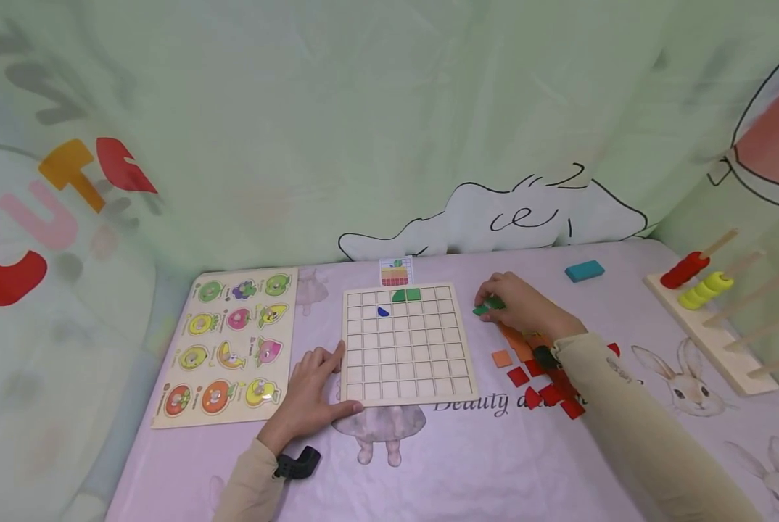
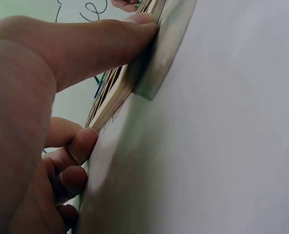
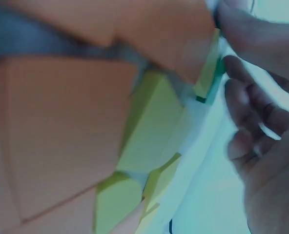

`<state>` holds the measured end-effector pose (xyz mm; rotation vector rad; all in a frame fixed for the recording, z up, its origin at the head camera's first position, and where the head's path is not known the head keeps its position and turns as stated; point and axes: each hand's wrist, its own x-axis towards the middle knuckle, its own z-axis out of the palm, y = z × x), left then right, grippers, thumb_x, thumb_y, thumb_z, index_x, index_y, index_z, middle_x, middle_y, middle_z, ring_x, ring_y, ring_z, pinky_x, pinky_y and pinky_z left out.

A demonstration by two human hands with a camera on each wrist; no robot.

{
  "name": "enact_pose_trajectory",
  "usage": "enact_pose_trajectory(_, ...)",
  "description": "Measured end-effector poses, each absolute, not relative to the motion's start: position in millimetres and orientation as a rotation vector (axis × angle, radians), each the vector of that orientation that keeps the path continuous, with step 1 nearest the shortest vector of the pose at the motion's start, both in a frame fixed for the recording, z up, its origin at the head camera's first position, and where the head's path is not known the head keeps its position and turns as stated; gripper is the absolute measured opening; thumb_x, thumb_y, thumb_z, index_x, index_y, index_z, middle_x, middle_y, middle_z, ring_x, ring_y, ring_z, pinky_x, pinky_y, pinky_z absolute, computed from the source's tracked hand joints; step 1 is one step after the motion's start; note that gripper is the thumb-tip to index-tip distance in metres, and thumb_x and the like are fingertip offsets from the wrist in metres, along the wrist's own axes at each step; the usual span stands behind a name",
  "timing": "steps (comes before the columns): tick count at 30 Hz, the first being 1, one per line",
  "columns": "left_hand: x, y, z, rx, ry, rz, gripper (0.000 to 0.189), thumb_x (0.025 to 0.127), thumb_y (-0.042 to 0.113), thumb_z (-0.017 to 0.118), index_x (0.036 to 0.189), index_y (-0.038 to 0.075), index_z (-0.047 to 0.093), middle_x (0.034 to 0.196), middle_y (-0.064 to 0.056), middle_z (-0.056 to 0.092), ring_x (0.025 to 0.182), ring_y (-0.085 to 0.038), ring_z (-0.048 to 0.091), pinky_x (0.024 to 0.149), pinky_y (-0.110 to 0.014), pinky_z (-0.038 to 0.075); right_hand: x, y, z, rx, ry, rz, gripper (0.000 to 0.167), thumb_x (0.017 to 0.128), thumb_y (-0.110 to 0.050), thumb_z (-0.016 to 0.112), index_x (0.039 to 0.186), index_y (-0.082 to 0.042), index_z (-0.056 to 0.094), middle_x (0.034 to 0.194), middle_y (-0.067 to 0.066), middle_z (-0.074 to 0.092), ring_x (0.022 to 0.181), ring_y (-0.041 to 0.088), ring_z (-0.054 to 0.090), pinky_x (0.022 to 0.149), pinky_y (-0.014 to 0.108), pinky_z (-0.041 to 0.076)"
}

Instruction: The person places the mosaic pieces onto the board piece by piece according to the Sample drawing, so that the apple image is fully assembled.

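My left hand (image 1: pixel 311 391) holds the near left corner of a wooden grid board (image 1: pixel 405 351), thumb at the front edge and index finger on the left side. In the left wrist view the thumb (image 2: pixel 100 46) presses the board's edge. A green quarter-round tile (image 1: pixel 399 296), a green square tile (image 1: pixel 413 293) and a blue half-round tile (image 1: pixel 383 312) lie on the grid. Right of the board, my right hand (image 1: pixel 516 301) pinches a green tile (image 1: pixel 480 309) just above the orange tiles. Yellow tiles (image 3: pixel 156 122) show below those fingers in the right wrist view.
Several red tiles (image 1: pixel 550 395) and orange tiles (image 1: pixel 502 358) lie near my right forearm. A picture card (image 1: pixel 396 271) stands behind the board. A fruit puzzle (image 1: pixel 229 348) is at left. A teal block (image 1: pixel 584 270) and a bead rack (image 1: pixel 722 341) are at right.
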<state>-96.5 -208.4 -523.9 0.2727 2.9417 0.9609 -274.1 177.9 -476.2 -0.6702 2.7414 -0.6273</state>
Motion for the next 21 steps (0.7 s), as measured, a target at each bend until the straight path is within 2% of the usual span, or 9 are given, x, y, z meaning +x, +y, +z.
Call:
enact_pose_trajectory(4,-97,-208,-524,0.270,2.935,0.969,0.109,0.076,0.047,0.094,0.163,0.007,0.041,0.110,0.001,0.052,0.100,-0.014,0.040,0.090,-0.038,0.035,-272,178,-476,-0.710,2.737,-0.692,0.028,0.096,-0.010,0.079,0.122,-0.009,0.072,0.116,0.007,0.071,0.112,0.028,0.059,0.101,0.050,0.053)
enact_pose_trajectory(8,-97,-208,-523,0.266,2.932,0.975,0.109,0.075,0.047,0.094,0.163,0.007,0.041,0.110,0.001,0.052,0.100,-0.014,0.040,0.090,-0.038,0.035,-272,177,-476,-0.690,2.719,-0.842,0.033,0.097,-0.007,0.077,0.129,-0.007,0.069,0.115,0.009,0.075,0.106,0.027,0.067,0.098,0.047,0.057)
enact_pose_trajectory(11,-97,-208,-523,0.267,2.928,0.978,0.109,0.076,0.047,0.093,0.163,0.008,0.041,0.110,0.001,0.052,0.100,-0.014,0.040,0.090,-0.037,0.035,-273,176,-478,-0.636,2.737,-0.980,0.033,0.094,-0.006,0.079,0.126,-0.006,0.072,0.111,0.011,0.077,0.100,0.027,0.070,0.092,0.040,0.059)
enact_pose_trajectory(15,-96,-209,-524,0.275,2.933,0.971,0.109,0.076,0.046,0.093,0.163,0.007,0.041,0.110,0.001,0.052,0.100,-0.014,0.040,0.089,-0.037,0.035,-277,174,-482,-0.594,2.748,-1.125,0.023,0.094,-0.009,0.081,0.117,-0.008,0.079,0.108,0.010,0.078,0.096,0.026,0.069,0.084,0.028,0.057)
enact_pose_trajectory(21,-96,-209,-523,0.253,2.909,0.980,0.110,0.075,0.045,0.094,0.164,0.009,0.039,0.111,0.003,0.052,0.101,-0.013,0.040,0.091,-0.037,0.034,-284,166,-491,-0.610,2.696,-1.194,0.017,0.099,-0.018,0.076,0.115,-0.015,0.081,0.112,0.006,0.078,0.099,0.024,0.064,0.085,0.028,0.050)
